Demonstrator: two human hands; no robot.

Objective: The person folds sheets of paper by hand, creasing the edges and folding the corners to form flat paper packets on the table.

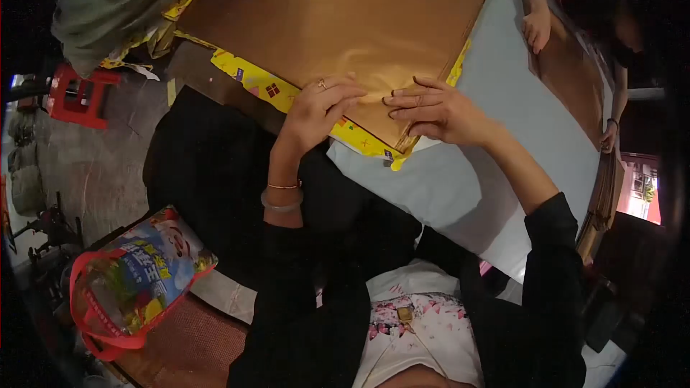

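A stack of brown paper sheets lies in front of me, glossy and slightly rippled near its closest corner. Yellow printed paper shows beneath it, with a torn edge along the left and front sides. My left hand rests at the near left edge of the top sheet, fingers bent and thumb apart from them. Close to the front corner, my right hand lies on the same sheet with its fingers spread. The undersides of my fingers are hidden.
A pale blue-grey tabletop extends under the stack. At right, another person's hand is on more brown sheets. A red stool stands at left. Nearer, a colourful bag with red handles sits on a seat. Grey-green sheeting bulges at upper left.
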